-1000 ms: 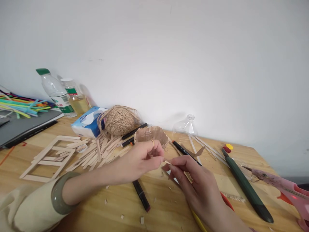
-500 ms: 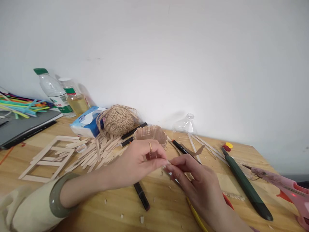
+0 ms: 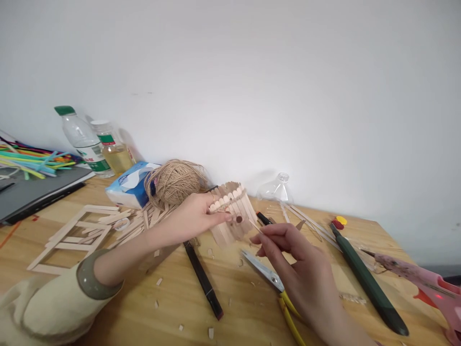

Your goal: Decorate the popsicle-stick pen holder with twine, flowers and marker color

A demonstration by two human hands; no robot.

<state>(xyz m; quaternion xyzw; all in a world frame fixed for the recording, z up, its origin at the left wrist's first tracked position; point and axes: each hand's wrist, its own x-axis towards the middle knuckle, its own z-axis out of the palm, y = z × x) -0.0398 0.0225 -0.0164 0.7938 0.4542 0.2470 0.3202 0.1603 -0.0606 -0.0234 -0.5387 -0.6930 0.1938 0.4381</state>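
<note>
My left hand (image 3: 196, 214) grips a small cup-like piece made of craft sticks (image 3: 241, 206), tilted above the table, its rounded stick ends along one edge. A dark round spot shows on its side. My right hand (image 3: 295, 264), just to the right, pinches a thin pale stick (image 3: 256, 225) whose tip is close to the craft-stick piece; whether they touch I cannot tell. Below the hands lie scissors with yellow handles (image 3: 275, 283) and a black marker (image 3: 203, 278).
At the left are a stick frame (image 3: 66, 240), loose craft sticks, a tissue pack (image 3: 127, 187), a twine ball (image 3: 178, 182) and two bottles. At the right lie a green cutter (image 3: 367, 278) and a pink glue gun (image 3: 414, 278). A clear bottle top (image 3: 279, 190) stands by the wall.
My left hand has picked up the craft-stick piece from the table and tilted it. The hands, earlier fingertip to fingertip, have parted; the thin stick now shows in my right hand.
</note>
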